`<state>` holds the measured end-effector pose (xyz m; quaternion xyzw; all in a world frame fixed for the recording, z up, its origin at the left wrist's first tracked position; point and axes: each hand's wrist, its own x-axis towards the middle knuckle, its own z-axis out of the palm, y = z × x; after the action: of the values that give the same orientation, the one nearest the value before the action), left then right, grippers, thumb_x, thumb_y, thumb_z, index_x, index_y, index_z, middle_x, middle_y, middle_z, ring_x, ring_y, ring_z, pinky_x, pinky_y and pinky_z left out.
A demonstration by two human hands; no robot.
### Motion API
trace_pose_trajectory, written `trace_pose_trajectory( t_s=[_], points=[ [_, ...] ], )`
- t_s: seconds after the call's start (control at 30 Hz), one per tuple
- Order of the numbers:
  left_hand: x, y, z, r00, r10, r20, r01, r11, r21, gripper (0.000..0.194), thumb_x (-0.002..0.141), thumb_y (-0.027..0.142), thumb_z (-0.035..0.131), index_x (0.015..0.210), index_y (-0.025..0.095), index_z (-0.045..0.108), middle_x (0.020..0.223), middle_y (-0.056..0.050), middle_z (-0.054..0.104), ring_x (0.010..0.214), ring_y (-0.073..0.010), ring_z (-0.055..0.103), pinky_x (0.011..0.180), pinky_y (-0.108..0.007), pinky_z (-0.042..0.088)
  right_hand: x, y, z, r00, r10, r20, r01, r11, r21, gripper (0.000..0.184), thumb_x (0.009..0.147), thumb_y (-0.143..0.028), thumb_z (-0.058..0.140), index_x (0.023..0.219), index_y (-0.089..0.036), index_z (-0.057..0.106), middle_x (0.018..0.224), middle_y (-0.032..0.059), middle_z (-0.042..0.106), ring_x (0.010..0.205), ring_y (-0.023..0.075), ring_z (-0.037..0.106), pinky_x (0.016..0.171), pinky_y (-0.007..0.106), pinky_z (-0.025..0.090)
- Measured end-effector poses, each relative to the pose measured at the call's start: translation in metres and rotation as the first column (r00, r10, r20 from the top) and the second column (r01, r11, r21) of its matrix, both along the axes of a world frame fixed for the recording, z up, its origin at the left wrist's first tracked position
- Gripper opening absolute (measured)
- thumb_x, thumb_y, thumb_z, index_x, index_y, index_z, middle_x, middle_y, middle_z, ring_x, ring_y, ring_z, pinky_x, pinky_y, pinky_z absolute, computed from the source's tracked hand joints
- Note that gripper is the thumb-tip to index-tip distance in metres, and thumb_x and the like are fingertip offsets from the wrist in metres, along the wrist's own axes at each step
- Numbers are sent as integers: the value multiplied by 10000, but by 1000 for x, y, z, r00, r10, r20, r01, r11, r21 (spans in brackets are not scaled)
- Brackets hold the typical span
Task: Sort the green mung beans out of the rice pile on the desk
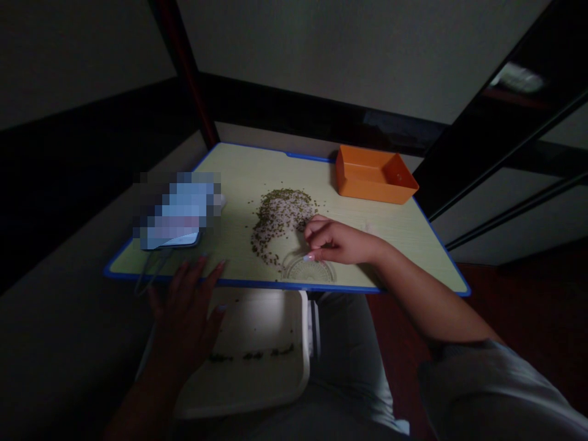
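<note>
Beans (256, 354) inside white tray (243, 392) — orange box (374, 187) near table's far corner, hands (342, 242) above

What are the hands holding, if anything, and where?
The left hand is spread, nothing seen in it. The right hand curls by the pile of grains; whether it pinches one, and where, can't be told.

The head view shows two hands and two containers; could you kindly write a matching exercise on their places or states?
1. orange box
2. left hand
3. right hand
4. white tray

A. fingers curled, beside the grains
B. below the tabletop's near edge
C. at the tabletop's far right
D. fingers spread

Pairs: 1-C, 2-D, 3-A, 4-B
</note>
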<state>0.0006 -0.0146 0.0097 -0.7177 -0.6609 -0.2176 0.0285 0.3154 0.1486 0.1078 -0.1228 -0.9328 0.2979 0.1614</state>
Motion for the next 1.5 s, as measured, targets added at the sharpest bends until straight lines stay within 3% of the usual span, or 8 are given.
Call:
trace_pose_trajectory(
  t_s=[0.4, 0.67, 0.93, 1.2, 1.5],
  points=[
    [5, -2, 5, 1000, 3, 6, -3, 1000, 3, 613, 986, 364, 344, 1584, 369, 208, 1684, -118, 321, 1591, -337, 220, 1230, -792, 141, -3, -2, -1, 1000, -13, 5, 13, 1000, 11, 480, 1020, -464, 581, 629, -190, 540, 816, 16, 526, 853, 168, 470, 914, 355, 371],
    [1, 0, 1, 1000, 13, 6, -13, 1000, -12, 604, 979, 386, 338, 1576, 365, 246, 1687, -101, 325, 1588, -338, 226, 1232, -792, 117, -7, -5, -3, 997, -73, -28, 73, 997, 28, 453, 1008, -371, 606, 605, -198, 491, 799, 17, 522, 850, 176, 477, 904, 359, 378],
    [1, -1, 1, 1000, 8, 4, -8, 1000, -10, 617, 975, 385, 339, 1581, 371, 225, 1691, -98, 317, 1594, -328, 211, 1246, -768, 108, -14, -9, -5, 998, 4, -62, -5, 1000, -6, 488, 1022, -445, 574, 610, -195, 499, 815, 25, 531, 836, 174, 480, 907, 365, 387],
    [-1, 0, -1, 1000, 0, -5, 0, 1000, -14, 617, 974, 393, 336, 1581, 371, 227, 1682, -106, 332, 1586, -333, 232, 1245, -767, 109, -5, -7, -1, 996, -54, -74, 55, 998, 12, 428, 1004, -325, 605, 612, -202, 482, 819, 18, 522, 857, 176, 472, 906, 366, 385],
    [-1, 1, 0, 1000, 0, -9, 0, 1000, -20, 614, 974, 393, 340, 1578, 373, 236, 1681, -98, 336, 1586, -341, 225, 1242, -773, 104, -6, -7, -2, 996, -50, -77, 51, 999, 14, 440, 1009, -348, 596, 606, -203, 494, 801, 18, 529, 836, 171, 478, 898, 364, 393]
  ],
)
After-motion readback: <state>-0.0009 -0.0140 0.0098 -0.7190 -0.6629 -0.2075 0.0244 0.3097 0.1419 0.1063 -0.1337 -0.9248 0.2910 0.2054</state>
